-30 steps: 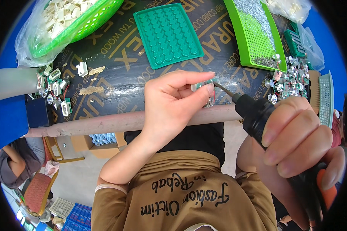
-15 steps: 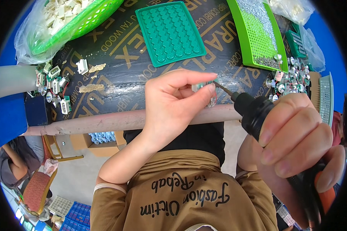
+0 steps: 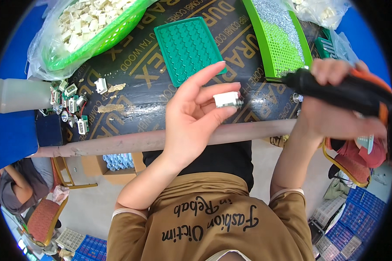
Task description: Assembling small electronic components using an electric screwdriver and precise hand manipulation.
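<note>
At frame centre the left hand (image 3: 196, 117) pinches a small white connector block (image 3: 226, 99) between thumb and fingertips, above the worktop's (image 3: 131, 91) rounded front edge. At the right the right hand (image 3: 335, 108) is wrapped around a black and orange electric screwdriver (image 3: 335, 89), its tip clear of the block. Bare worktop lies between the dark green moulded tray (image 3: 187, 48) and that edge; small connectors (image 3: 70, 108) crowd the left.
</note>
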Motion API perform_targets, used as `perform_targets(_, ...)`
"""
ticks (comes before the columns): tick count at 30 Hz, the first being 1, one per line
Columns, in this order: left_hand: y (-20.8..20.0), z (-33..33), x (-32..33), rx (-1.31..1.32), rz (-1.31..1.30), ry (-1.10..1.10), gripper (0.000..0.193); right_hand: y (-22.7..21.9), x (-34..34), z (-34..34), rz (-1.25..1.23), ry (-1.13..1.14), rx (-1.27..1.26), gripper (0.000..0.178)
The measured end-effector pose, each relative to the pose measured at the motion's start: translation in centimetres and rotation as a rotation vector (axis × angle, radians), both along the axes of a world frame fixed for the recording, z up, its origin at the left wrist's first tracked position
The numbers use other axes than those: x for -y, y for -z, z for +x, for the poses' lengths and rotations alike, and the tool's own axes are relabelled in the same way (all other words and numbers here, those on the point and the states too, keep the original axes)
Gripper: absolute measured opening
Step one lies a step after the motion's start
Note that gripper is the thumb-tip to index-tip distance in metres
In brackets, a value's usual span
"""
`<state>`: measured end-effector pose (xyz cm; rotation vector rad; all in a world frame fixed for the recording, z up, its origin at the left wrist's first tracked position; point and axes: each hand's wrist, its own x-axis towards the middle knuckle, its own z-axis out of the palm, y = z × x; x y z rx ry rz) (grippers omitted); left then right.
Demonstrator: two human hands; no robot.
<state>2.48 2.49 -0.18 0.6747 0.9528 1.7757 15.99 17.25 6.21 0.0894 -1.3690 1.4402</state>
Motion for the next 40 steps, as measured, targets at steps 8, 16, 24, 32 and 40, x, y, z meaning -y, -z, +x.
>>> perform_targets(8, -1.0, -1.7, 1.2, -0.735, 0.337, -0.166, 0.078, 1.7, 0.4, 0.2, 0.501, 1.170, 0.078, 0.047)
perform_targets(16, -1.4, -2.5, 1.0, -0.898, 0.558, -0.290, 0.069, 0.9, 8.2, -0.7, 0.582, 0.446, 0.738, 0.041)
perform_targets(24, -1.9, -2.2, 1.3, -0.757, 0.376, -0.300, 0.067, 2.3, 7.8, -1.4, 0.501, 0.374, 0.639, 0.029)
perform_targets(32, -3.9, -2.2, 3.1, 0.122, -0.067, 0.231, 0.058, 2.7, 7.8, -1.7, 0.640, 0.458, 0.704, 0.025)
perform_targets(40, -1.9, -2.3, 3.4, 0.046, -0.046, 0.175, 0.064, 4.2, 8.3, -2.2, 0.620, 0.385, 0.702, 0.028)
